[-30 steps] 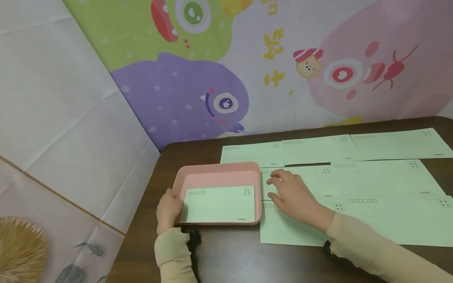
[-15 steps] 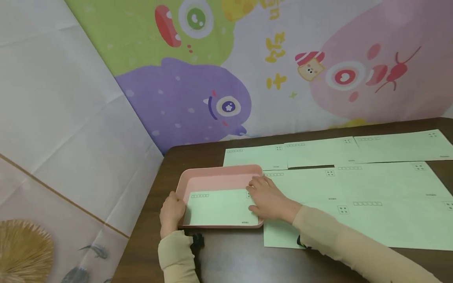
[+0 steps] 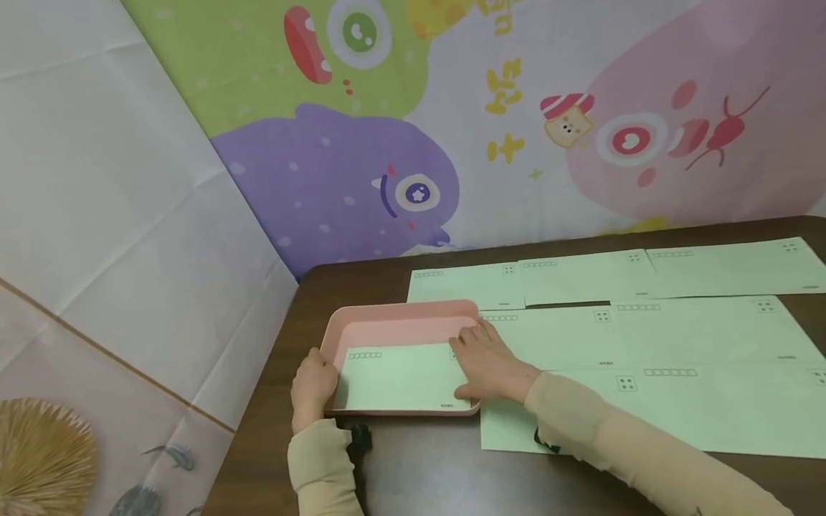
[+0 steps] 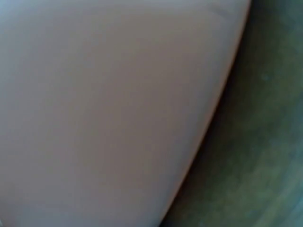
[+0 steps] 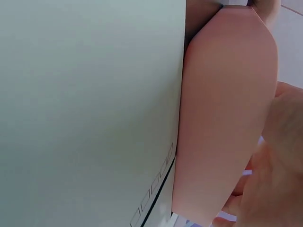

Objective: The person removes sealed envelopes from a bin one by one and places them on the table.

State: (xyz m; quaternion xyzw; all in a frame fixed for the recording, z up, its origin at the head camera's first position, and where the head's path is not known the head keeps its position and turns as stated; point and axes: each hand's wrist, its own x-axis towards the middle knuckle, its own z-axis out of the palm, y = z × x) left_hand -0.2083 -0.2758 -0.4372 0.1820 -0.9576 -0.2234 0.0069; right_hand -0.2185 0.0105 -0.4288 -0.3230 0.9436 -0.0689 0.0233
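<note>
A shallow pink tray point(image 3: 393, 315) stands at the left of the table, its outer wall large in the right wrist view point(image 5: 227, 94) and a blurred pink surface filling the left wrist view. In it lies a pale green envelope point(image 3: 400, 376) with postcode boxes and a printed stamp square. My left hand point(image 3: 314, 387) grips the tray's left side. My right hand point(image 3: 490, 362) reaches over the right rim, fingers spread and slightly bent, fingertips on the envelope's right end and partly covering its stamp square. In the right wrist view, the right hand's point(image 5: 279, 175) fingertips are hidden behind the wall.
Several pale green envelopes point(image 3: 697, 330) lie in three rows on the dark wooden table point(image 3: 413, 466), right of the tray and behind it. The nearest ones reach up to the tray's right wall. A cartoon cloth point(image 3: 348, 172) hangs behind the table.
My right hand has moved left from above the laid-out envelopes to over the tray's right rim. My left hand has kept its grip. The head view has shifted slightly.
</note>
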